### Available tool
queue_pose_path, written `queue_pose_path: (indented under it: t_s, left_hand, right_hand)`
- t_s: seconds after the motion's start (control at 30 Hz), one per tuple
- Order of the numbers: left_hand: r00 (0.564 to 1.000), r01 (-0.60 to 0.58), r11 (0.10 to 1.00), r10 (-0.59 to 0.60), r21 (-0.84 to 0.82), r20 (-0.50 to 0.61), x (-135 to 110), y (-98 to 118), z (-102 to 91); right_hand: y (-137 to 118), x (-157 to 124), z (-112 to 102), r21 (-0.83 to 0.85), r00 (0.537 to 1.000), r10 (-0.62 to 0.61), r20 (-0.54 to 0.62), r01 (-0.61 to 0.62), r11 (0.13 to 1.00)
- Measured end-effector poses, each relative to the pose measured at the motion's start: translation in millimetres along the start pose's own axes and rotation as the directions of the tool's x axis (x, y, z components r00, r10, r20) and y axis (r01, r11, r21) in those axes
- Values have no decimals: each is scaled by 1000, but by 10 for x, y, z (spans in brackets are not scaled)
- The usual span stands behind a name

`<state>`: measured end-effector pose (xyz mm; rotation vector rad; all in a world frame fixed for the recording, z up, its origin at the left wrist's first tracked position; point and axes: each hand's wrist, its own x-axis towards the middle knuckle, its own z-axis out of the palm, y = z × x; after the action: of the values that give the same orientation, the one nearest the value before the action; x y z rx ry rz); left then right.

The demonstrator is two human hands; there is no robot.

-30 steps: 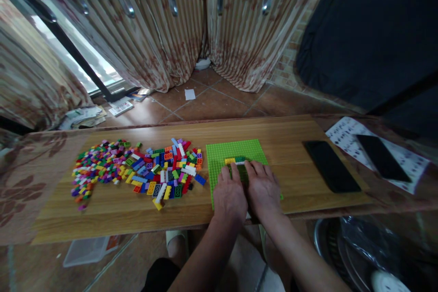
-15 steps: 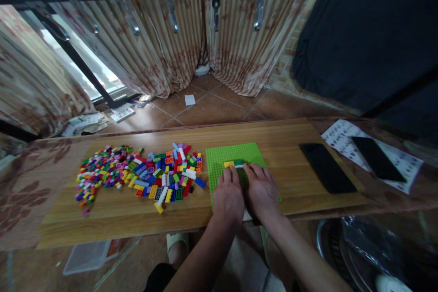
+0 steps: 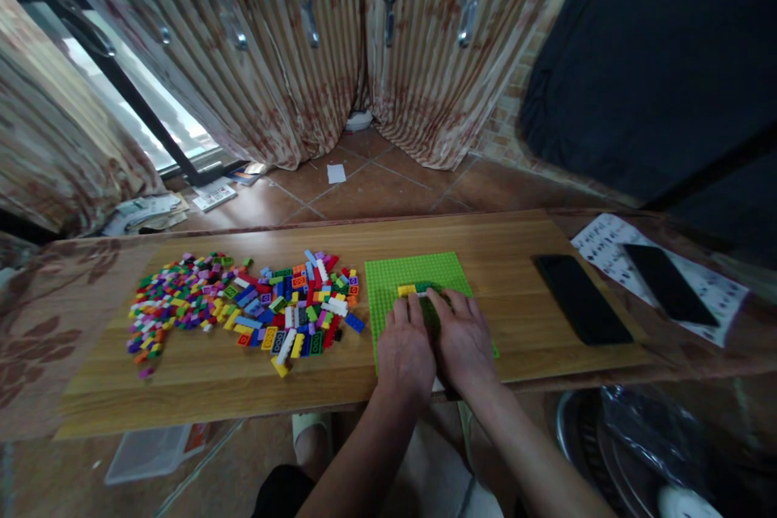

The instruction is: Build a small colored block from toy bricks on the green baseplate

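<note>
A bright green studded baseplate point(image 3: 418, 269) lies on a long wooden board point(image 3: 522, 316). My left hand point(image 3: 405, 344) and my right hand point(image 3: 463, 336) rest side by side on the plate's near half, palms down, fingers stretched forward. Their fingertips press on a short row of bricks, yellow and green point(image 3: 414, 289), fixed near the plate's middle. Neither hand grips anything that I can see. To the left of the plate spreads a wide heap of small loose bricks point(image 3: 243, 303) in many colours.
Two black phones lie to the right, one on the board point(image 3: 581, 296), one on a printed sheet point(image 3: 668, 282). Striped curtains point(image 3: 340, 57) hang beyond a tiled floor. A clear plastic box point(image 3: 151, 453) and a metal basin point(image 3: 613, 453) sit under the board.
Both hands stay pressed on the bricks on the green plate; only the fingers shift slightly. The camera view has drifted a little.
</note>
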<state>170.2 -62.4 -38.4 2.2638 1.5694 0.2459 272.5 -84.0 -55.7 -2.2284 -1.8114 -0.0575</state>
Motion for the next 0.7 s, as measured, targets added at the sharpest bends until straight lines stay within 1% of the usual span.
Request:
queue_pose_path:
  t_s: [0.13,0.27,0.37,0.47,0.53,0.57,0.63,0.7]
  left_hand:
    - [997,4,984,-17,-180,-74,-44,-88,7]
    - [990,40,933,-86,-356,-115,-46,-183,-56]
    - [985,56,894,-123,-444,-124,-17,-232,-111]
    - [983,36,863,-122,-504,-138,-4,-240,-134]
    - [977,-11,827,-110,-561,-181,-26,-208,-136]
    - [970,-55,802,-98,-595,-222,-47,-180,-137]
    - [943,-179,734,-63,-656,-327,-105,-107,-138]
    - [905,-313,657,-13,-686,-425,-170,-27,-142]
  right_hand:
    - [4,6,-2,43,1000,5,-31,-4,999]
    - [-2,15,-9,67,998,-8,-70,13,998]
    - [-25,7,-6,29,997,-13,-71,15,999]
    - [-50,9,-5,24,997,-2,-77,4,1000]
    - [-62,21,-15,71,993,6,-119,3,997]
    - [-66,27,-24,111,989,11,-146,5,994]
    - [-70,35,-41,215,983,18,-180,21,976]
    - [-74,29,-44,325,982,-16,-186,77,942]
